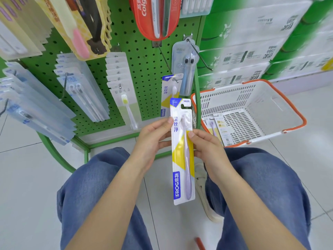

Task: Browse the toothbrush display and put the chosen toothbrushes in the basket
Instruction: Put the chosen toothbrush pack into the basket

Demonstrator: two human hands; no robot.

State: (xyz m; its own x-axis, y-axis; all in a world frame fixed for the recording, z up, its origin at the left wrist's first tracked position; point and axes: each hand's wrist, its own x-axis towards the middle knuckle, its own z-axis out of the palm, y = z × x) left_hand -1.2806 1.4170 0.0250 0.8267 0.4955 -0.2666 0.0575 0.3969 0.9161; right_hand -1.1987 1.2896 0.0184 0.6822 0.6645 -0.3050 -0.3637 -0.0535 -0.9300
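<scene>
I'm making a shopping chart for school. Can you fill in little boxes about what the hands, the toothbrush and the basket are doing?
held thing: purple toothbrush pack, upright, in front of the knees
left hand: left hand pinches the pack's left edge
right hand: right hand grips the pack's right edge
basket: white basket with orange handles, on the floor to the right
in the basket: a few packs already lying flat
display: green pegboard with more packs hanging on hooks

Glossy plastic toothbrush pack [182, 152], slotted plastic basket [252, 112], painted metal pegboard [142, 56].
</scene>
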